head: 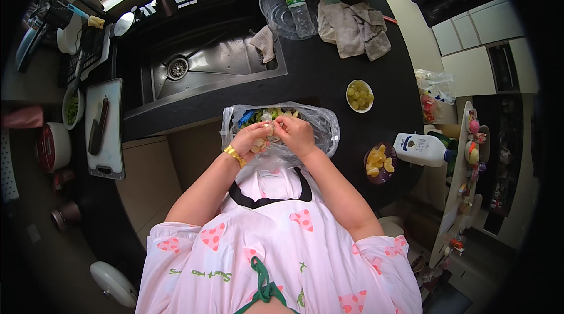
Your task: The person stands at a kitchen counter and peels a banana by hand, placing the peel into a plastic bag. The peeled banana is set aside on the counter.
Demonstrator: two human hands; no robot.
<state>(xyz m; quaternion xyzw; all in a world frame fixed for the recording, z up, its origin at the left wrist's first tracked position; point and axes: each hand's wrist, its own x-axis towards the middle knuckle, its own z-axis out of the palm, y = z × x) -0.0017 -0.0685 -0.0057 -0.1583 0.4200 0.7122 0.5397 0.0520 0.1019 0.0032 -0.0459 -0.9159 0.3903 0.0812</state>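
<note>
Both my hands meet over a clear plastic bag (328,126) that lines an opening before me, with green and yellowish scraps (277,113) and a blue wrapper (247,118) inside. My left hand (251,137), with a gold bracelet at the wrist, is closed around several small pale pieces (261,142) that look like garlic cloves. The fingertips of my right hand (294,134) pinch at a pale piece beside the left fingertips; its exact kind is too small to tell.
A sink (211,63) lies ahead. Left is a cutting board (105,155) with a knife (98,126). Right are a bowl of grapes (360,96), a bowl of orange-yellow pieces (379,162), a white bottle (421,149), cloths (348,27) and a clear basin (273,5) holding a plastic bottle (295,3).
</note>
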